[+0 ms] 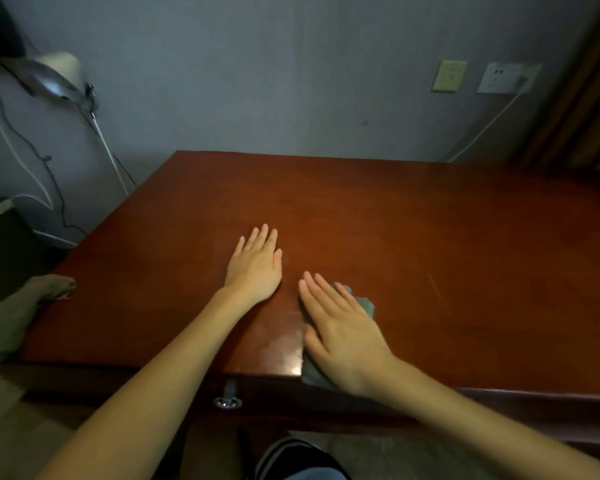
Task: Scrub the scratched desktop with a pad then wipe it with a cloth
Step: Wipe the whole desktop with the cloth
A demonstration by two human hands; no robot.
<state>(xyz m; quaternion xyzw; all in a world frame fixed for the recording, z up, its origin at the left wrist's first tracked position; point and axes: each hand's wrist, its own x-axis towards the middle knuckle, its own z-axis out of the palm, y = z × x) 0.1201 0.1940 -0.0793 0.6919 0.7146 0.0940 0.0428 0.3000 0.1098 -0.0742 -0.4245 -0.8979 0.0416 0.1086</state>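
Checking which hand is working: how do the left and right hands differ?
The left hand lies on the bare desktop; the right hand presses a grey pad. The left hand is farther in; the right hand sits at the front edge. Both are palm down with straight fingers.

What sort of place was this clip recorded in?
Probably a study or bedroom corner: a wooden desk with a drawer pull against a grey wall, wall sockets, and a lamp with cables at left.
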